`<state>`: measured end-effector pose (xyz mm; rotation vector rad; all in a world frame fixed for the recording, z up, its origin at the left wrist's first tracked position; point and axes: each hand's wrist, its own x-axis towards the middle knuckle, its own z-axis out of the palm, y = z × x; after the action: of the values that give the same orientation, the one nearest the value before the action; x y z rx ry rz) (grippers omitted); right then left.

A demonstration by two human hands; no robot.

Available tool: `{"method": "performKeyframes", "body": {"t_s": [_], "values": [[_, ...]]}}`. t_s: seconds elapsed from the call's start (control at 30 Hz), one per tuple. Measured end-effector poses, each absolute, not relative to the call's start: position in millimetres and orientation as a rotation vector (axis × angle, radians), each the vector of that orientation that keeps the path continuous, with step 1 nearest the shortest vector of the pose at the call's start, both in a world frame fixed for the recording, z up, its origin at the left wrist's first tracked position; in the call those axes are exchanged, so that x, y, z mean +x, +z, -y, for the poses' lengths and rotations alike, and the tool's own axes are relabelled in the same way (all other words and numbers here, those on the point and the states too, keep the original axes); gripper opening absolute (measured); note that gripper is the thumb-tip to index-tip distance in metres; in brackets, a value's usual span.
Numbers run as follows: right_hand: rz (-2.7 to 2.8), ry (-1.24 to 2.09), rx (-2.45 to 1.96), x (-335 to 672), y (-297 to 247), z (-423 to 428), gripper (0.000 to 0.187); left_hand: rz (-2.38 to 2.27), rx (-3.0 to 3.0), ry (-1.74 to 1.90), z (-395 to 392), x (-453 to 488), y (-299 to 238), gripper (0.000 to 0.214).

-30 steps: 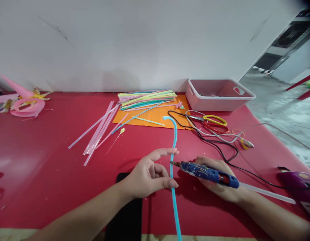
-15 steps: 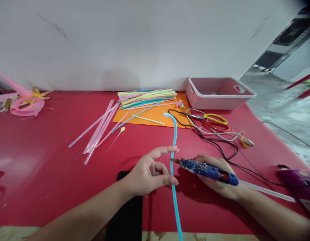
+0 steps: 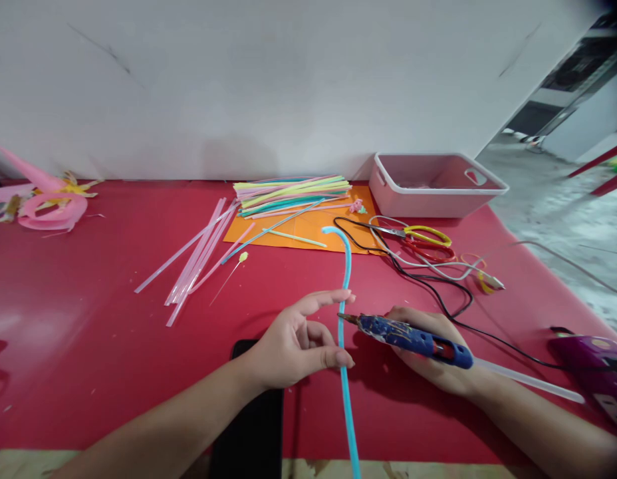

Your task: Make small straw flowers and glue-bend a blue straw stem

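Observation:
My left hand pinches a long light-blue straw between thumb and forefinger, the other fingers loosely curled. The straw runs from the table's near edge up to a curved hook at its far end. My right hand is wrapped round a blue glue gun with a clear glue stick out the back. The gun's metal nozzle points left and touches the straw just beside my left fingertips.
Red table. A bundle of coloured straws lies on orange paper; loose pink straws to the left. Yellow scissors, cables, white bin, purple glue gun, black phone, pink craft pieces.
Both hands, straw and glue gun have shifted slightly away from me; the grips and the nozzle's contact with the straw are unchanged.

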<state>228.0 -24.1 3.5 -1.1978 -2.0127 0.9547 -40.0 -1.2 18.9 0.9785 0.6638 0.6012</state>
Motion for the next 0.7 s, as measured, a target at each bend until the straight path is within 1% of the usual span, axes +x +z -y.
{"method": "performKeyframes", "body": {"t_s": [0.23, 0.7], "values": [[2.032, 0.907, -1.191, 226, 8, 24, 0.013, -0.643, 0.970, 0.606, 1, -40, 17, 0.079], [2.008, 0.943, -1.188, 235, -6, 25, 0.014, -0.665, 0.999, 0.601, 0, -41, 15, 0.085]]}}
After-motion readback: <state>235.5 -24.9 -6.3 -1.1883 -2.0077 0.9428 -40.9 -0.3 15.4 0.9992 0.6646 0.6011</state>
